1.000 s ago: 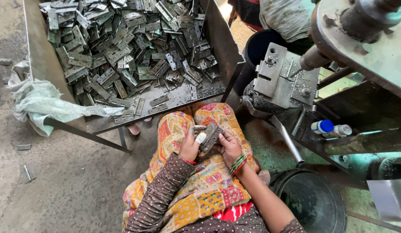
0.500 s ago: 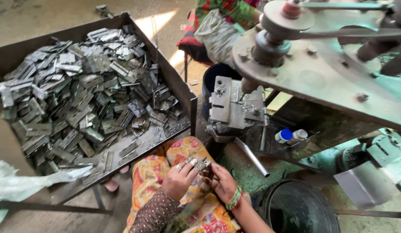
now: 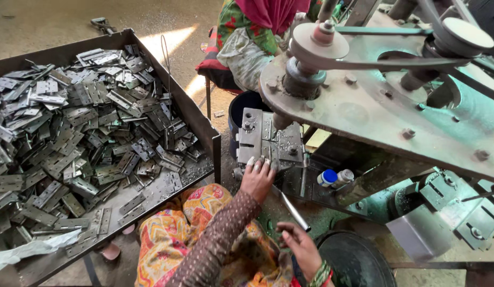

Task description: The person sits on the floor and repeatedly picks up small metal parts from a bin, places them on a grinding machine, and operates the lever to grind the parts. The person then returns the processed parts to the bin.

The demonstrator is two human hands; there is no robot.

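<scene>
My left hand (image 3: pixel 257 178) reaches up to the middle of the frame, fingers close together and laid on the front edge of the metal fixture (image 3: pixel 269 139), a grey block with bolts and shavings on top. I cannot tell whether a part sits under the fingertips. My right hand (image 3: pixel 300 245) hangs lower, right of centre near the bottom, fingers loosely curled with the thumb toward them, just below the end of a shiny steel rod (image 3: pixel 293 210); I cannot tell if they touch it. The fixture sits beneath a spindle of the big green machine (image 3: pixel 385 111) filling the right half. A steel tray (image 3: pixel 201 125) heaped with flat hinges (image 3: pixel 82 133) takes the left half. A small white bottle with a blue cap (image 3: pixel 332 177) lies right of the fixture. Another person (image 3: pixel 247 37) sits at the top centre.
</scene>
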